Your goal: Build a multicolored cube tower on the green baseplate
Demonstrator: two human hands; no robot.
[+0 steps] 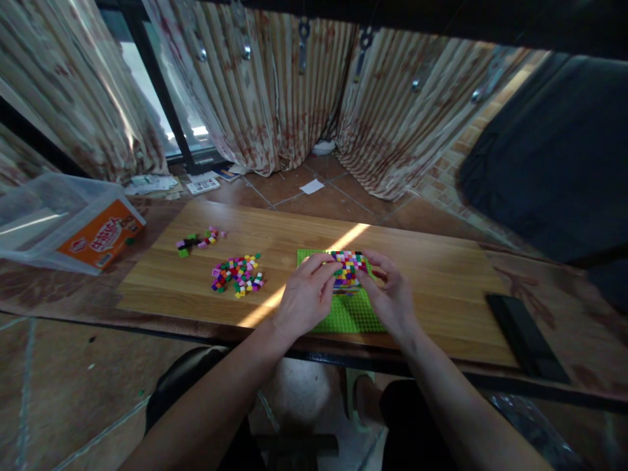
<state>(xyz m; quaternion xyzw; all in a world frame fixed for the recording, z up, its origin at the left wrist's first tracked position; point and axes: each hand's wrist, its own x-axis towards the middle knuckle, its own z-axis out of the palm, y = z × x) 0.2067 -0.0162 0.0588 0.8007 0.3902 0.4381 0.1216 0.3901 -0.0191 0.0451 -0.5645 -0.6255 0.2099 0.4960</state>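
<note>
A block built of small multicoloured toy bricks [349, 267] stands on a green studded baseplate [356, 314] on the wooden board. My left hand [309, 291] is closed at the block's left side, thumb and forefinger drawn together at its upper left edge. Around the right side curl the fingers of my right hand [395, 297], with the thumb against the near face. Whether a single loose brick is between any fingertips is too small to make out. The hands hide both ends of the block and part of the baseplate.
Loose bricks lie in a larger pile [238, 273] and a smaller cluster [201, 239] on the wooden board [441, 275], left of my hands. A clear plastic bin [53, 190] sits at far left. A dark flat object [524, 333] lies at the board's right end.
</note>
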